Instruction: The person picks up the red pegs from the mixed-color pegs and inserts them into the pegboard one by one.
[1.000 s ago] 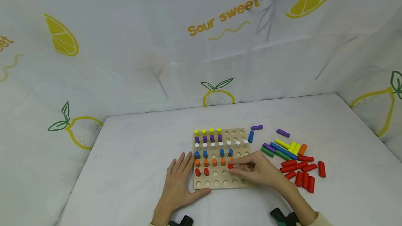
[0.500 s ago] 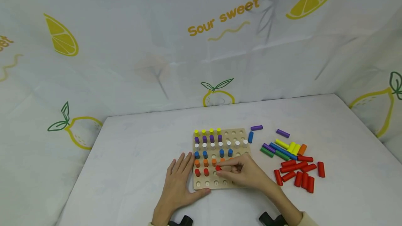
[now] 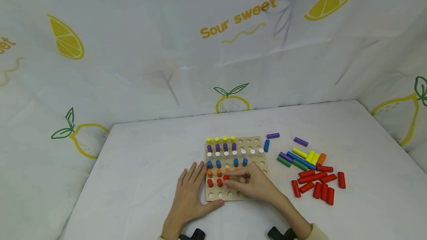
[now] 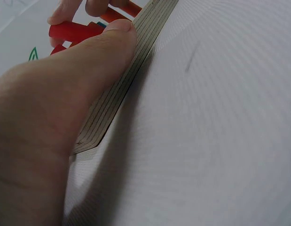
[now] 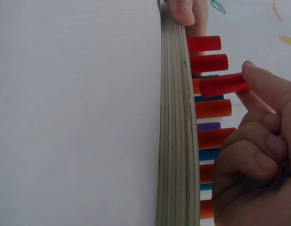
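Observation:
A pegboard of pale wood (image 3: 215, 189) lies on the table, with rows of yellow, purple, white, blue, orange and red pegs upright in it. My left hand (image 3: 188, 197) rests against its left side, fingers straight, thumb on the front edge. Between thumb and index finger, my right hand (image 3: 255, 186) pinches a red peg (image 3: 226, 177). That peg is just right of the two standing red pegs (image 3: 219, 183) at the front left. In the right wrist view the held peg (image 5: 225, 85) is slightly tilted, its lower end close over the board; the other fingers are curled.
Loose red pegs (image 3: 310, 177) lie in a pile right of the board. Behind them are loose green, blue, yellow, orange and purple pegs, with a blue peg (image 3: 266, 145) near the board's back right corner. A printed cloth (image 3: 150, 47) hangs behind the table.
My right hand has moved left across the board with the red peg, from mid-board to beside the standing red pegs. My left hand has stayed in place.

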